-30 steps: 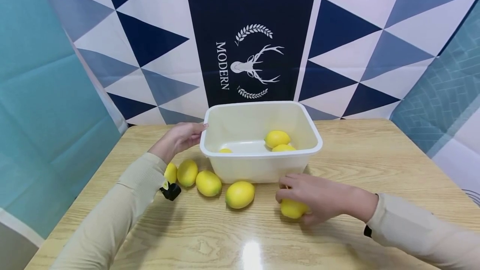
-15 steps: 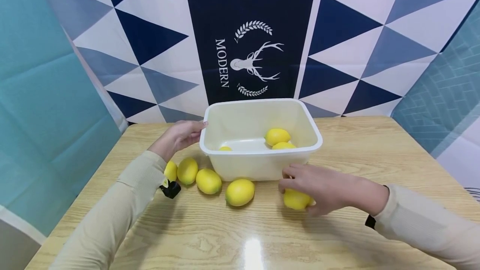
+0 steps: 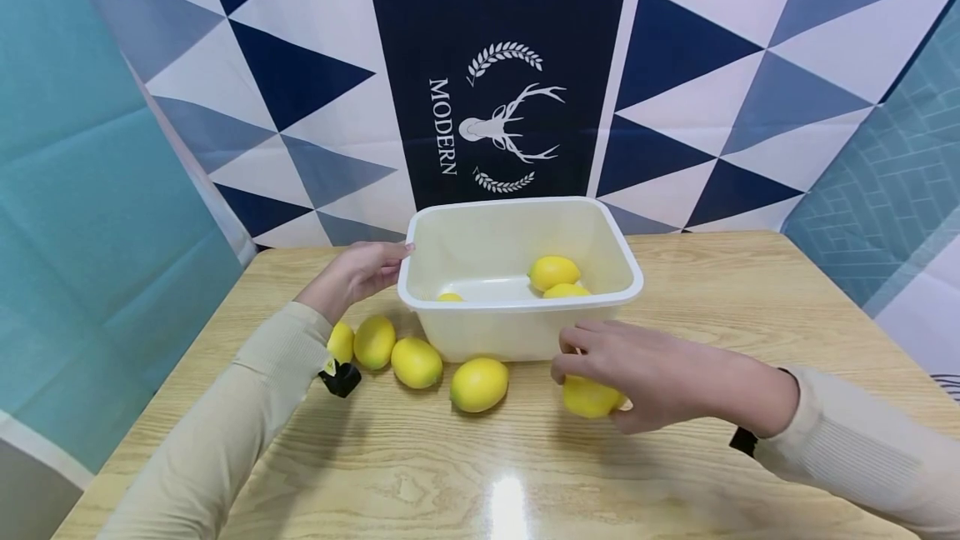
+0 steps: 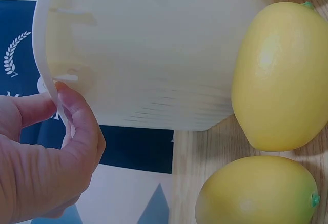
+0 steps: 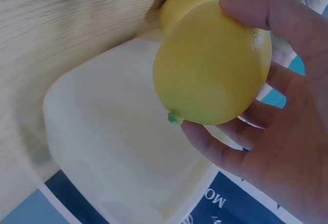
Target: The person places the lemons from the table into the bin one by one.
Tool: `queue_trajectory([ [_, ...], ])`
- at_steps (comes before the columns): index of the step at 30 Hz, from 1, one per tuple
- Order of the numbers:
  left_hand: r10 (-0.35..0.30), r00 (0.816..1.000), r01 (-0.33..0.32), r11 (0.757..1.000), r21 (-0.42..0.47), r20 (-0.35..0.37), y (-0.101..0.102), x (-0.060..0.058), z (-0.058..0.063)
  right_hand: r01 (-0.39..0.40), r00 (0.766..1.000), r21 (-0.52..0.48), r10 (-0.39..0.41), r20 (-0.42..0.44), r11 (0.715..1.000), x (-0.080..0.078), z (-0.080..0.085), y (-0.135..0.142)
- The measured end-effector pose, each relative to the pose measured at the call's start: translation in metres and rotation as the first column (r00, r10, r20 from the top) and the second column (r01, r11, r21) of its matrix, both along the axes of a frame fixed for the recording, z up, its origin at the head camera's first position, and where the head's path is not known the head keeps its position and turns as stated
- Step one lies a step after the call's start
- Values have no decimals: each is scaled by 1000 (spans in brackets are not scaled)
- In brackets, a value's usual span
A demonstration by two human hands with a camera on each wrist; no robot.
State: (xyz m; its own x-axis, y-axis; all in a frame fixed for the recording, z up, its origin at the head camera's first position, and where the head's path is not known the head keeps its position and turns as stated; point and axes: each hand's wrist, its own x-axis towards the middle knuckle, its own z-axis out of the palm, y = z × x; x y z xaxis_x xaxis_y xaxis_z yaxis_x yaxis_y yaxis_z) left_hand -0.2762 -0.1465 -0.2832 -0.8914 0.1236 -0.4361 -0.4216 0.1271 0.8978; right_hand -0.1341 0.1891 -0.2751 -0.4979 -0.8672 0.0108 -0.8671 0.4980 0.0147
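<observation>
A white plastic tub (image 3: 517, 332) stands at the back of the table, with several lemons in it, one of them a lemon (image 3: 555, 273) near its right side. My left hand (image 3: 365, 273) pinches the tub's left rim between thumb and fingers, as the left wrist view shows closely. At the tub's front right corner my right hand (image 3: 637, 373) grips a lemon (image 5: 212, 65), thumb on one side and fingers on the other. Its green stem tip points out past the fingers in the right wrist view.
Several lemons lie in a row on the wooden table (image 3: 420, 473), from a lemon (image 3: 480, 384) in front of the tub to a lemon (image 3: 375, 342) near the left forearm. A patterned cloth (image 3: 300, 65) hangs right behind the tub.
My right hand has shifted slightly and its wrist has turned, with the lemon still in its grip. The left hand and the tub stay in place.
</observation>
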Motion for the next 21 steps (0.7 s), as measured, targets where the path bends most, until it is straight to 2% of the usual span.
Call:
queue_trajectory([
  [11, -3, 1000, 3, 998, 57, -8, 0, 2, 0, 3, 1000, 30, -3, -15, 1000, 6, 12, -8],
  [14, -6, 1000, 6, 999, 48, -12, 0, 2, -1, 10, 1000, 32, -10, -20, 999, 7, 14, -11],
  [21, -23, 999, 25, 998, 49, -31, -1, 2, -2, -19, 996, 17, 20, -88, 1000, 10, 21, -17],
])
